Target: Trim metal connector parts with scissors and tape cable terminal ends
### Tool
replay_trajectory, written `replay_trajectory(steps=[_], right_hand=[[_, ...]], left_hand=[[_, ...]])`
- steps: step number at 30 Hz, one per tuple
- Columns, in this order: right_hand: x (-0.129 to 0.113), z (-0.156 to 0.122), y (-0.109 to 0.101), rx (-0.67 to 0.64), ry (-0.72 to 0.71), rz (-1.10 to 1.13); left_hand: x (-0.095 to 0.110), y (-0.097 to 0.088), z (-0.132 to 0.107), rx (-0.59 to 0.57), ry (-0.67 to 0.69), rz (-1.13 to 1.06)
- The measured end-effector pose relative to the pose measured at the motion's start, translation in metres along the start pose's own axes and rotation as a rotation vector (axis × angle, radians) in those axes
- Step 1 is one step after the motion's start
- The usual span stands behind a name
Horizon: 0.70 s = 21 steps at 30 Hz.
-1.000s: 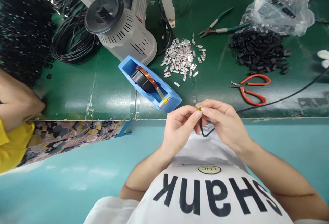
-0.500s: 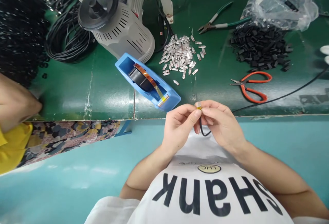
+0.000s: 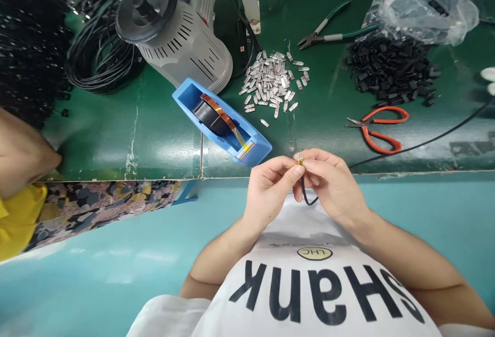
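Both hands — left (image 3: 266, 192), right (image 3: 332, 185) — pinched shut on a small connector (image 3: 300, 159) at a black cable (image 3: 305, 195) end, just off the bench (image 3: 154, 135) edge — apparently mid-wrap; next needs firm pressing.

Small metal connector (image 3: 300, 158) on black cable (image 3: 305, 196); upright, at table edge
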State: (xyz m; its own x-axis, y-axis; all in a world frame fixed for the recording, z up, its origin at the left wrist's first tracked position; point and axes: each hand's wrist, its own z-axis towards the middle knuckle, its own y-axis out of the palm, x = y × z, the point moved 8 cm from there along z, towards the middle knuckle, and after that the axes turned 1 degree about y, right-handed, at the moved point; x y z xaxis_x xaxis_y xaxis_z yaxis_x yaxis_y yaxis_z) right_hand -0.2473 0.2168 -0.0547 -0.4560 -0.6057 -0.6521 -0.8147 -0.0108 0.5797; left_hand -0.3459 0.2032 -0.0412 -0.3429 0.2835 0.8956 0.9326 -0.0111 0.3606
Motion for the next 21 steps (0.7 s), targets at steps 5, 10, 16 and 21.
replay_trajectory(steps=[5, 10, 16, 21], right_hand=[[0.0015, 0.0005, 0.0017, -0.035, 0.025, 0.001], [0.0027, 0.0014, 0.0004, -0.015, 0.031, -0.004], [0.0052, 0.0016, -0.0008, -0.043, 0.045, 0.01], [0.0043, 0.0021, -0.0001, -0.07, 0.045, 0.01]], left_hand=[[-0.0027, -0.0016, 0.0008, 0.006, -0.018, 0.007], [-0.0055, -0.0013, -0.0007, 0.014, -0.036, 0.013], [-0.0065, -0.0006, -0.0011, 0.007, -0.028, -0.016], [-0.0059, -0.0022, 0.0005, 0.023, -0.033, -0.014]])
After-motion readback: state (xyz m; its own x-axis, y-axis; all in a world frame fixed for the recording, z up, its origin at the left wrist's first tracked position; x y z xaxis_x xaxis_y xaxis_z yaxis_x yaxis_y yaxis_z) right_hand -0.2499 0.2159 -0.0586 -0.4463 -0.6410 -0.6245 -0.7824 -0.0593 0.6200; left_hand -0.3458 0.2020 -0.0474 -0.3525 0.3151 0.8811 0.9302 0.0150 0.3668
